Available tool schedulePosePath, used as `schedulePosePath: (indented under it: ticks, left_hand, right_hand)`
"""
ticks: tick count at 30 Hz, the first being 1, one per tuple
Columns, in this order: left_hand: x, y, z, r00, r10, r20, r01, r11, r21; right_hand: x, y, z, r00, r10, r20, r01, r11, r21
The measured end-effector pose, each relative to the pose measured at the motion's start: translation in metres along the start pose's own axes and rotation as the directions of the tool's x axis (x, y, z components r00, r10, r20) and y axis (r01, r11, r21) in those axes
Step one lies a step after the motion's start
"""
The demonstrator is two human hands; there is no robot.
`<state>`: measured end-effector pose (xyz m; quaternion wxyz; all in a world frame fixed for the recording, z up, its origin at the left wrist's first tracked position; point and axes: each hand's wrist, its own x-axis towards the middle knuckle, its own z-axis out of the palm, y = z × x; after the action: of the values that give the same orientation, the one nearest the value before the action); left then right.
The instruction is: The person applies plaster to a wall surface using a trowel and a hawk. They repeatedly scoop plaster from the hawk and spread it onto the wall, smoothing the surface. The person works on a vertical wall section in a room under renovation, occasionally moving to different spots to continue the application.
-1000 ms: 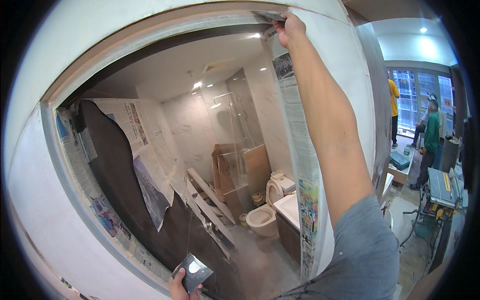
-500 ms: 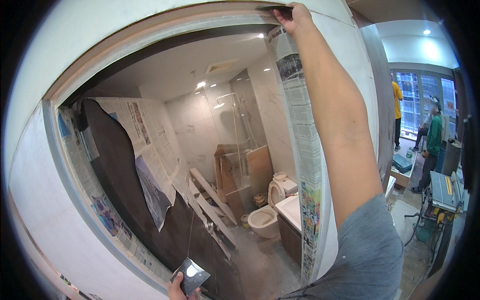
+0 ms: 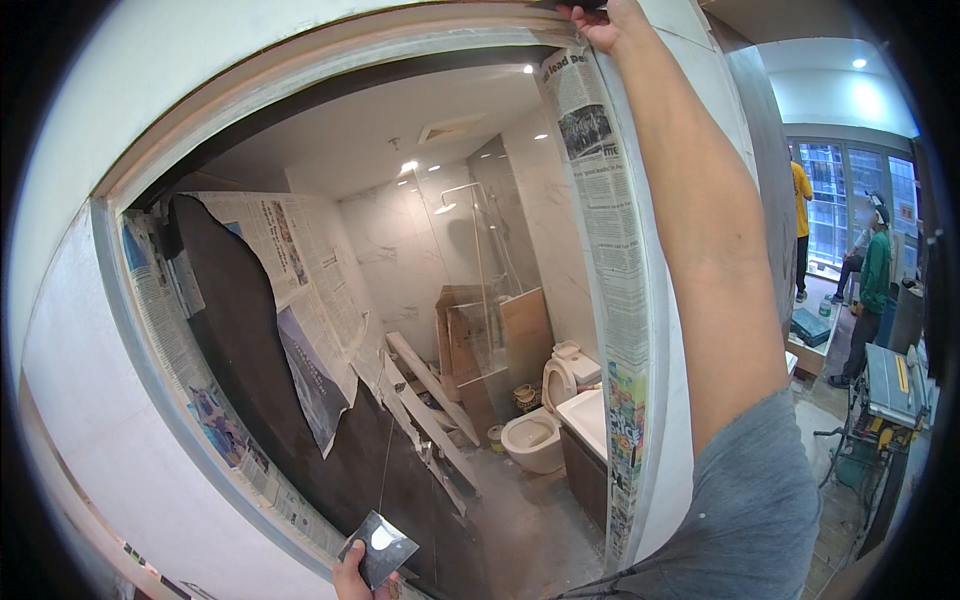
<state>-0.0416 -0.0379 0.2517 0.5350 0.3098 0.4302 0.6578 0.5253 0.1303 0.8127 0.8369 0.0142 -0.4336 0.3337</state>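
At the lower edge, my left hand [image 3: 350, 574] grips a flat metal putty blade [image 3: 398, 563] with a dab of white paste [image 3: 380, 538] on its face. My right arm reaches up high. At its end, my right hand [image 3: 612, 24] pinches a thin dark scraper [image 3: 565, 4] against the top of the door frame [image 3: 420, 42], by its right corner. Part of that scraper is cut off by the picture's upper edge. Sheets of newspaper [image 3: 612, 235] cover the frame's inner right side, and more newspaper [image 3: 262, 225] hangs over the dark door [image 3: 215, 270] at left.
Through the doorway stand a toilet [image 3: 533, 440], a washbasin [image 3: 583, 412], leaning boards [image 3: 430, 385] and cardboard [image 3: 525, 320]. Off to the right are a person in green [image 3: 876, 265], another in yellow [image 3: 801, 200], and a work table with a saw [image 3: 893, 385].
My right hand and the scraper have moved slightly up and right along the frame's top. My left hand keeps its hold on the putty blade. The view has shifted a little.
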Motion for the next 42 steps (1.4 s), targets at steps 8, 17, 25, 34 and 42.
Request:
schedulePosePath:
  ticks: [8, 17, 25, 34, 42]
  left_hand:
    - [0.001, -0.002, 0.009, 0.995, -0.010, -0.095, 0.012, 1.000, 0.025]
    - [0.010, -0.009, 0.007, 0.999, 0.024, 0.049, -0.028, 0.995, 0.095]
    - [0.011, -0.016, 0.010, 0.996, -0.005, -0.090, 0.006, 1.000, 0.013]
    - [-0.001, -0.014, 0.003, 0.995, -0.033, -0.096, 0.040, 0.997, 0.070]
    - [-0.002, -0.006, 0.043, 1.000, 0.007, 0.013, -0.007, 1.000, -0.012]
  right_hand:
    - [-0.026, 0.023, -0.043, 0.980, -0.180, 0.082, 0.180, 0.984, -0.003]
    - [-0.048, 0.059, -0.025, 0.964, -0.266, -0.004, 0.266, 0.964, 0.020]
    - [0.010, 0.036, -0.016, 0.969, -0.245, 0.005, 0.245, 0.967, -0.070]
    - [0.000, 0.024, 0.000, 0.990, -0.079, -0.114, 0.087, 0.994, 0.071]
    - [-0.128, 0.035, -0.032, 0.954, -0.291, 0.080, 0.283, 0.954, 0.095]
